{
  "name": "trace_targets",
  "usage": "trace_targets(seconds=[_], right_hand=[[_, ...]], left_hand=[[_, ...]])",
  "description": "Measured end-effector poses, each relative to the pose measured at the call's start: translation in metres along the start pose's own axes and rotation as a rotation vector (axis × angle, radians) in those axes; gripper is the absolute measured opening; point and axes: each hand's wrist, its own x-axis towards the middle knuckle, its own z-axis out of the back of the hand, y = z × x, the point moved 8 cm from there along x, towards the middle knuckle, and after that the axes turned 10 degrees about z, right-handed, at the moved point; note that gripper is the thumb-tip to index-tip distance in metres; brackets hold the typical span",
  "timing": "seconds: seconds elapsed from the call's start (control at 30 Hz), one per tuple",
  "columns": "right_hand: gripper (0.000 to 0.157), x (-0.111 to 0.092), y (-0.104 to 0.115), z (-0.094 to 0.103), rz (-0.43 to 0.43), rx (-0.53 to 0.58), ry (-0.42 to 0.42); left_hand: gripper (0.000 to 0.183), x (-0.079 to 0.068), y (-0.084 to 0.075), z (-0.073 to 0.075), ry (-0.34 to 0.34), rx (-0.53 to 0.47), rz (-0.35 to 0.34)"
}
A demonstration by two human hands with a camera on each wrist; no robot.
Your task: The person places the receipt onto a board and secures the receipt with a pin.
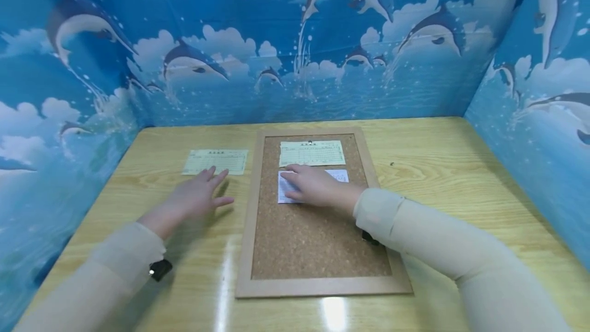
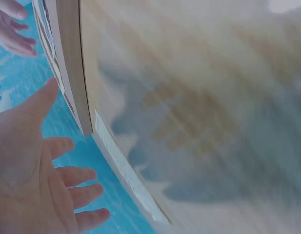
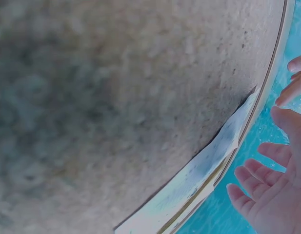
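A cork board (image 1: 318,245) in a wooden frame lies on the table. Across its upper part is a pale green printed slip (image 1: 312,153), with a small dark pin at its top edge. Just below lies a white sheet with writing (image 1: 338,175), partly hidden by my right hand (image 1: 315,186), which hovers over it with fingers spread. In the right wrist view that hand (image 3: 274,183) shows loosely bent fingers and nothing in them. My left hand (image 1: 198,196), fingers apart and holding nothing, is over the table beside a second green slip (image 1: 221,160) left of the board.
The wood-grain table (image 1: 428,163) extends on both sides of the board. A blue dolphin-print curtain (image 1: 239,96) encloses the back and sides. A small dark speck (image 1: 392,163) lies right of the board. Dark straps show at both cuffs.
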Motion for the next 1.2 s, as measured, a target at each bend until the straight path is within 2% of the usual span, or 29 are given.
trace_targets(seconds=[0.27,0.53,0.7,0.93,1.2], right_hand=[[0.052,0.009,0.002,-0.002,-0.018,-0.005,0.043],[0.051,0.026,0.004,0.001,-0.004,-0.004,0.023],[0.05,0.034,0.006,-0.002,-0.002,-0.004,0.052],[0.046,0.046,0.01,0.0,0.025,0.005,0.053],[0.054,0.063,0.017,-0.002,0.005,0.054,0.085]], left_hand=[[0.08,0.003,0.015,0.01,0.006,0.01,0.035],[0.08,0.011,0.031,0.014,0.007,-0.006,0.048],[0.084,0.016,0.044,0.014,0.045,-0.036,0.087],[0.084,0.025,0.053,0.009,0.069,-0.081,0.109],[0.088,0.031,0.067,0.0,0.094,-0.096,0.148]])
